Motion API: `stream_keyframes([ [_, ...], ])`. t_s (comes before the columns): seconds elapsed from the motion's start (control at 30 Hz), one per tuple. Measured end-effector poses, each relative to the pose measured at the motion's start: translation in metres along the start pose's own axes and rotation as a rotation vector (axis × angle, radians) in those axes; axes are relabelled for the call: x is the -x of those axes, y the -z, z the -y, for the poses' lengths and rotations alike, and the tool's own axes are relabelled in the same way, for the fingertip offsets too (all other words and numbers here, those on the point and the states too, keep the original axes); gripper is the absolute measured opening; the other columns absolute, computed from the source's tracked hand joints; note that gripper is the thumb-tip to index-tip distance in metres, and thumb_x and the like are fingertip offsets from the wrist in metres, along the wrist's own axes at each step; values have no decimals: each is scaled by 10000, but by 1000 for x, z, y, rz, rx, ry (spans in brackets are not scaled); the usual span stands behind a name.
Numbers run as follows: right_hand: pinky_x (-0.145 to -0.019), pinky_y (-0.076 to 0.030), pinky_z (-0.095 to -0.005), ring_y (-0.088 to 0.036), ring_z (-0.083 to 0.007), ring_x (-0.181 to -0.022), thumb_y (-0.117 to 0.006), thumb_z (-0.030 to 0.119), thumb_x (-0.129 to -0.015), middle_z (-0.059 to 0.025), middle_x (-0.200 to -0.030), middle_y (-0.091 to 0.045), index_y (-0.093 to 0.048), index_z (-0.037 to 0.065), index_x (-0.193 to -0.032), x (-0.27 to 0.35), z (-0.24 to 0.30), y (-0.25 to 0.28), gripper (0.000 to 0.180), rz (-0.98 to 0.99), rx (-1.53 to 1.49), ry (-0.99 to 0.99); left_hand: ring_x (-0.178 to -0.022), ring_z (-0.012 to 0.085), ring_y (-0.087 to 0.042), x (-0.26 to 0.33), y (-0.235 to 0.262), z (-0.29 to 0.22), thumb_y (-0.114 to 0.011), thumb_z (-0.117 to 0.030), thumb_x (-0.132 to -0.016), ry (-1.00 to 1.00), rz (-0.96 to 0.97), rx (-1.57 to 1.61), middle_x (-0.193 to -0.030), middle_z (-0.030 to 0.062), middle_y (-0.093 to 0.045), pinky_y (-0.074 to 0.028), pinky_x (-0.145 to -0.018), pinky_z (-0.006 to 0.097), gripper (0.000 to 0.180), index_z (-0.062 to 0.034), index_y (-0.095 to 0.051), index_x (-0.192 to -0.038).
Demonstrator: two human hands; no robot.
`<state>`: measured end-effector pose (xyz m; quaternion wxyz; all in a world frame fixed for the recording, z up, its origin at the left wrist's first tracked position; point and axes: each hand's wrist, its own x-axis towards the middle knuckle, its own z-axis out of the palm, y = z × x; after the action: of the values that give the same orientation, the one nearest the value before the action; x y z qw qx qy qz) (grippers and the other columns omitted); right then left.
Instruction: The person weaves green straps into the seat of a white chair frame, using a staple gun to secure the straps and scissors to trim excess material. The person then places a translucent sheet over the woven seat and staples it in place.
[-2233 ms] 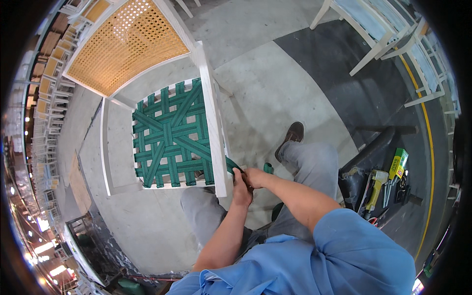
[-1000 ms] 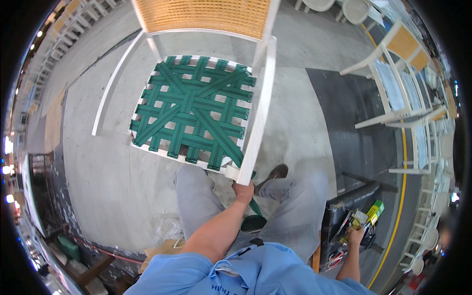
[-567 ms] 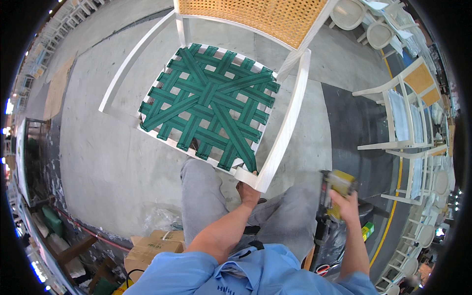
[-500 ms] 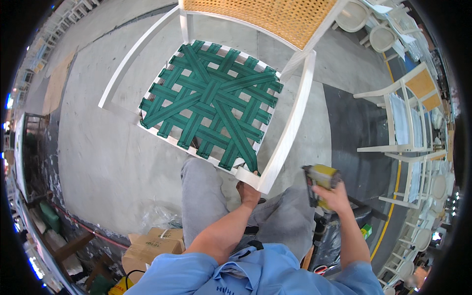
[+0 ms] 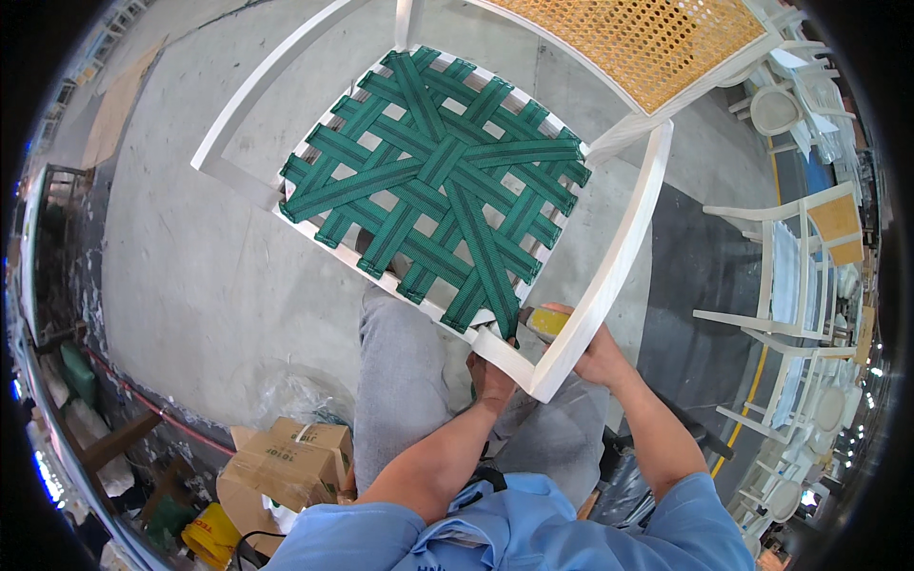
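Note:
A white wooden armchair (image 5: 607,276) with a woven cane back (image 5: 657,43) stands tilted in front of my knees. Green webbing (image 5: 447,157) is interlaced across its seat frame, with diagonal straps crossing on top. My left hand (image 5: 490,381) is closed at the front right seat corner, beneath the armrest, on the end of a diagonal green webbing strap (image 5: 490,271); its fingers are partly hidden. My right hand (image 5: 602,360) grips a yellow and black staple gun (image 5: 546,324) behind the right armrest, its nose close to that corner. The armrest covers part of the tool.
An opened cardboard box (image 5: 290,462) and clear plastic wrap (image 5: 305,395) lie by my left leg, with a yellow container (image 5: 211,535) beside them. More white chairs (image 5: 785,276) line the right side. A metal-framed rack (image 5: 57,362) runs along the left.
My right hand has brought the staple gun left and up, behind the armrest to the seat corner. The chair appears shifted rightward in view. My left hand stays at the corner.

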<state>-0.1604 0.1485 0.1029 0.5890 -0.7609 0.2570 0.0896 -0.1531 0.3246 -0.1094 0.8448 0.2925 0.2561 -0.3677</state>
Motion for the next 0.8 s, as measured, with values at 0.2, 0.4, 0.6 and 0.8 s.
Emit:
stream_keyframes([
  [0.2,-967,-502,-337,-615,-181,-1068,-828,102,-810,-102,-1172,-669,-557,46,-1395,-4,-1,2,647,20,10,4,-1246,196,-534,3,-3,7,-425,-444,-1022,-147,-49,-962,-1267,39,-647,-344,-1076,432,413,-175,-605,-1280],
  [0.4,-977,-496,-327,-616,-172,-1078,-843,110,-804,-91,-1176,-675,-551,61,-1405,-9,10,0,671,54,52,-10,-1293,196,-492,1,3,9,-514,-427,-994,-187,-100,-798,-1290,54,-642,-305,-1056,466,416,-180,-600,-1317],
  [0.6,-938,-527,-334,-645,-178,-1047,-825,85,-787,-117,-1170,-685,-587,45,-1366,-6,10,-4,627,-10,64,-23,-1241,310,-535,12,-9,-4,-632,-375,-919,-319,-44,-1581,-1248,113,-659,-331,-1050,482,329,-192,-692,-1185],
  [0.8,-957,-522,-336,-650,-191,-1070,-824,76,-787,-116,-1190,-685,-567,69,-1387,-7,9,-7,653,8,50,-41,-1213,334,-555,15,-18,-11,-619,-381,-927,-329,-66,-1444,-1199,142,-676,-344,-1049,487,300,-163,-728,-1102],
])
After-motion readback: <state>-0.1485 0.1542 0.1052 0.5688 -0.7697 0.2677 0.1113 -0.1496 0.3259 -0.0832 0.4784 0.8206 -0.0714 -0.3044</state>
